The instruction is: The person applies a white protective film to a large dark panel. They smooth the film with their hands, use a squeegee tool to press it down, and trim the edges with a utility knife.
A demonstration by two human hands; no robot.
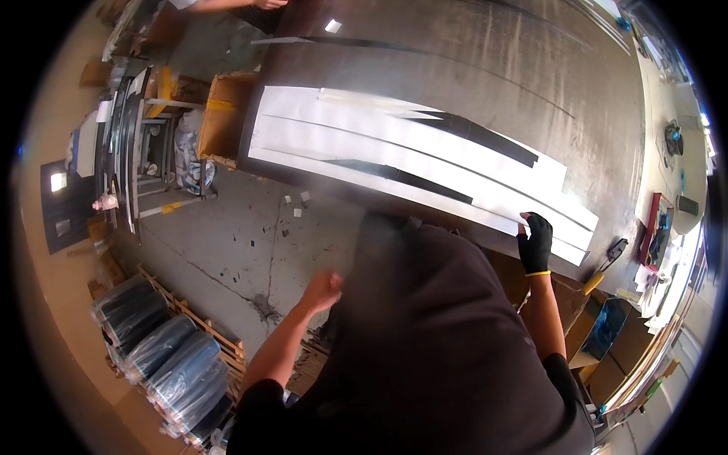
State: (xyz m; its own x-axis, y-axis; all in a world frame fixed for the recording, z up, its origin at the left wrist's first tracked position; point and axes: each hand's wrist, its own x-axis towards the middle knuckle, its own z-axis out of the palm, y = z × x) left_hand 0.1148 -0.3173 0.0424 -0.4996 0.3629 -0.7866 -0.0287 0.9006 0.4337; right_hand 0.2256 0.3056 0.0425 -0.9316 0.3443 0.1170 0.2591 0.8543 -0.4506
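Observation:
Long white strips (425, 155) lie side by side across the dark table (576, 144), with black pieces (485, 140) showing among them. My right hand (537, 241), in a black fingerless glove with a yellow cuff, is at the nearest white strip close to its right end. Its thumb and finger are bent together at that strip. Bare and away from the table, my left hand (326, 290) hangs over the floor at my left side. Its fingers are curled in, and whatever they may hold is hidden.
A yellow-handled tool (596, 280) lies at the table's near right corner. An open cardboard box (224, 121) stands against the left end. Plastic-wrapped rolls (178, 360) rest on a pallet at lower left. Another person's hand (269, 4) shows at the top.

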